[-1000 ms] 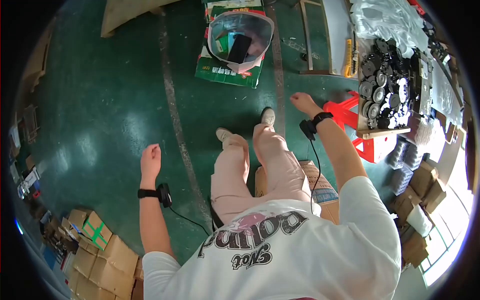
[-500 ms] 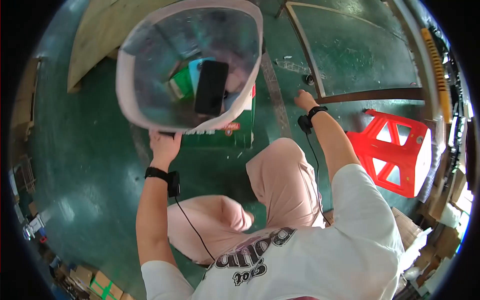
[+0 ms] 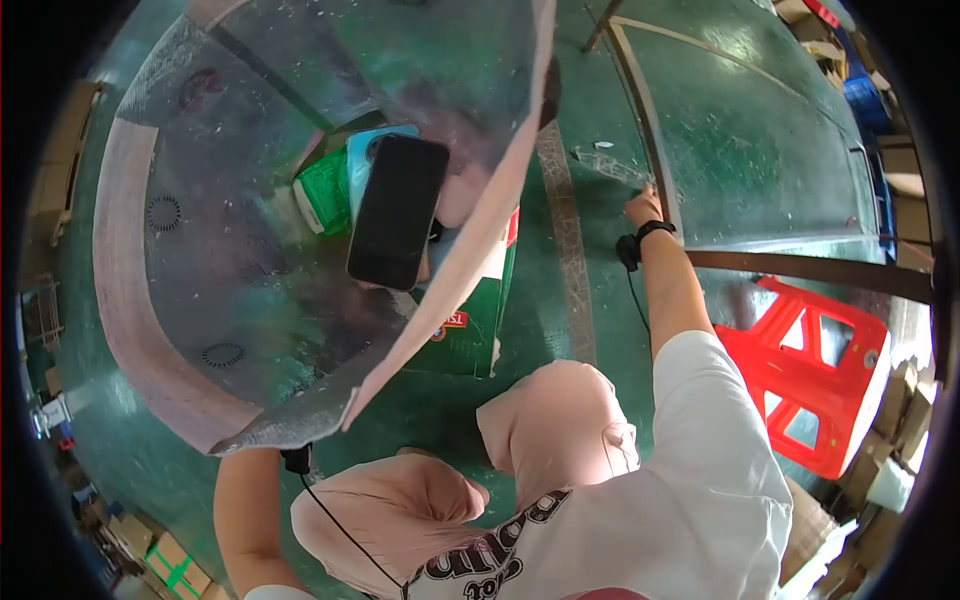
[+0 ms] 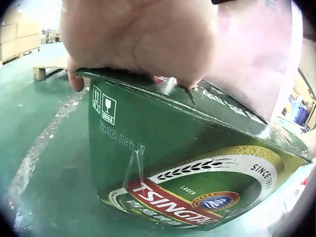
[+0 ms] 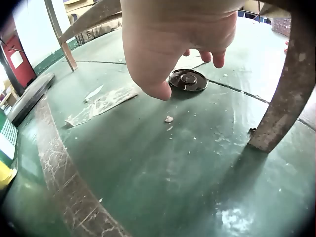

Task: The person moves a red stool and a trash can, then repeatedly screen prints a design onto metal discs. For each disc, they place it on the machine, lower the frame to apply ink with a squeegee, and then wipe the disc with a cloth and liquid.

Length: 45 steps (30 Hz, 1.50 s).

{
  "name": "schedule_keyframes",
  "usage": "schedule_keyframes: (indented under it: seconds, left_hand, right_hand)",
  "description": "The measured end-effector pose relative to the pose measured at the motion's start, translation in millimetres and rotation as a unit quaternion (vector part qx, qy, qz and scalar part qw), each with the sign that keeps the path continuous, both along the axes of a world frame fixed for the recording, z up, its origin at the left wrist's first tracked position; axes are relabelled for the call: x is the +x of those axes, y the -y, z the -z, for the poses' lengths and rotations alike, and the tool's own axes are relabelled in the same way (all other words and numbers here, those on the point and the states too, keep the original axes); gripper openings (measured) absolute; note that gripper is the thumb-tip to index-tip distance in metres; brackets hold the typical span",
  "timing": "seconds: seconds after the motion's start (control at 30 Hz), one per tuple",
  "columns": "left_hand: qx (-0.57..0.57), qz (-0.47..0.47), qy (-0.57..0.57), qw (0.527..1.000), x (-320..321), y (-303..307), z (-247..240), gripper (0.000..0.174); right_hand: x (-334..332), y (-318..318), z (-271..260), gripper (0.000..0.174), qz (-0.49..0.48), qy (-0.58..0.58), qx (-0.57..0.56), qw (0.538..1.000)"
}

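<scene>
- Down we come: a second ago we were higher over the floor, and now our knees are deeply bent, with the pale-rimmed tub [image 3: 120, 250] looming large below us.
- Out goes our right hand [image 5: 182, 39], from open floor to just beside the dark round disc [image 5: 188, 80], which lies flat on the green floor [image 5: 148, 163].
- That hand is open, thumb and fingertips pointing down, holding nothing that we can see; whether the thumb touches the disc's rim, we can't tell.
- So the disc now looks within easy reach, near the metal frame [image 5: 286, 98], whose leg stands apart from our fingers.
- Over on the other side, our left hand [image 4: 138, 39] has come onto the green carton [image 4: 153, 118] and rests along its top edge; most fingers are hidden, so we can't say how far they curl.
- The tub stands on that carton, the black phone [image 3: 400, 210] inside.
</scene>
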<state>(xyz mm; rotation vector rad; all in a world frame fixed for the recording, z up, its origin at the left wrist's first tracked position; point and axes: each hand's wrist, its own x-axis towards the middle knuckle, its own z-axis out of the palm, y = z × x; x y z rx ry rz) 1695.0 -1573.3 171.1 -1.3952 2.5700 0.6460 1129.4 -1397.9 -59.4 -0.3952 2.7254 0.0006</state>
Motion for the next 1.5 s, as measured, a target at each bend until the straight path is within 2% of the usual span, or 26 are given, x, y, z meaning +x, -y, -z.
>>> schedule_keyframes:
  seconds: [0.03, 0.17, 0.27, 0.3, 0.4, 0.43, 0.53, 0.57, 0.63, 0.7, 0.8, 0.87, 0.9, 0.93, 0.97, 1.0, 1.03, 1.1, 1.13, 1.2, 1.27, 1.3, 1.33, 1.4, 1.5]
  left_hand:
    - [0.007, -0.012, -0.008, 1.000, 3, -1, 3, 0.038]
    - [0.040, -0.048, -0.034, 0.997, 11, -6, 14, 0.039]
    - [0.073, -0.065, -0.047, 0.994, 22, -9, 21, 0.039]
    - [0.084, -0.069, -0.055, 0.992, 24, -9, 24, 0.039]
    - [0.114, -0.082, -0.090, 0.986, 25, -9, 40, 0.039]
    - [0.124, -0.086, -0.101, 0.983, 26, -8, 46, 0.040]
    - [0.157, -0.100, -0.128, 0.974, 35, -9, 59, 0.040]
    - [0.170, -0.105, -0.136, 0.970, 38, -10, 63, 0.040]
    - [0.194, -0.115, -0.154, 0.962, 44, -12, 69, 0.040]
    - [0.216, -0.123, -0.176, 0.953, 48, -11, 72, 0.041]
    - [0.239, -0.127, -0.215, 0.938, 53, 0, 67, 0.041]
    - [0.253, -0.119, -0.255, 0.926, 43, 12, 62, 0.041]
    - [0.251, -0.107, -0.269, 0.924, 34, 17, 55, 0.041]
    - [0.233, -0.053, -0.107, 0.965, 23, 21, 43, 0.048]
    - [0.202, 0.004, 0.057, 0.978, 11, 24, 29, 0.057]
    - [0.157, 0.062, 0.218, 0.961, -1, 26, 18, 0.066]
    - [0.147, 0.085, 0.199, 0.965, -8, 25, 13, 0.066]
    - [-0.029, -0.021, 0.145, 0.989, -10, 14, 8, 0.070]
    - [-0.028, -0.001, 0.134, 0.991, -8, 15, 2, 0.070]
    - [0.049, 0.015, 0.041, 0.998, -1, 36, -15, 0.065]
    - [0.102, 0.044, 0.040, 0.993, 5, 53, -27, 0.058]
    - [0.076, 0.031, 0.010, 0.997, 13, 51, -42, 0.053]
    - [0.049, 0.016, -0.016, 0.999, 19, 47, -68, 0.049]
    - [0.016, 0.024, -0.059, 0.998, 26, 31, -135, 0.045]
    - [0.080, -0.008, -0.015, 0.997, 58, 10, -200, 0.041]
  right_hand:
    - [-5, 1, 2, 0.065, 0.024, 0.044, -0.016, 0.999]
    - [-15, -2, 15, 0.069, 0.032, 0.046, -0.062, 0.997]
    - [-15, -4, 32, 0.064, -0.045, -0.036, -0.014, 0.998]
    - [-15, -8, 35, 0.064, -0.045, -0.034, -0.014, 0.998]
    - [-14, -9, 20, 0.043, -0.044, -0.009, -0.023, 0.999]
    - [-21, -10, 30, 0.043, -0.043, -0.009, -0.024, 0.999]
    - [-43, -18, 65, 0.026, -0.022, -0.052, -0.074, 0.996]
    - [-42, -20, 70, 0.026, -0.022, -0.050, -0.073, 0.996]
    - [-30, -18, 61, 0.025, -0.022, -0.122, -0.060, 0.990]
    - [-9, -8, 35, 0.025, -0.021, -0.161, -0.056, 0.985]
    - [28, 10, -15, 0.022, -0.077, -0.108, -0.049, 0.990]
    - [16, -1, 36, 0.019, -0.283, -0.175, -0.152, 0.931]
    - [52, 18, -15, 0.017, -0.160, -0.106, -0.112, 0.975]
    - [68, 24, -32, 0.013, -0.163, -0.100, -0.133, 0.972]
    - [83, 27, -52, 0.011, -0.150, -0.085, -0.161, 0.972]
    - [100, 27, -78, 0.013, -0.136, -0.067, -0.178, 0.972]
    - [115, 23, -108, 0.014, -0.139, -0.066, -0.209, 0.966]
    - [128, 20, -165, 0.017, -0.125, -0.064, -0.276, 0.951]
    - [135, 15, -189, 0.018, -0.104, -0.057, -0.311, 0.943]
    - [147, 12, -243, 0.017, -0.080, -0.044, -0.353, 0.931]
    - [168, 11, -295, 0.019, -0.059, 0.009, -0.368, 0.928]
    - [182, 10, -318, 0.018, -0.077, 0.017, -0.365, 0.928]
    - [198, 6, -339, 0.018, -0.096, 0.029, -0.363, 0.927]
    - [236, -10, -392, 0.018, -0.131, 0.138, -0.384, 0.904]
    - [289, -42, -476, 0.020, -0.203, 0.237, -0.382, 0.870]
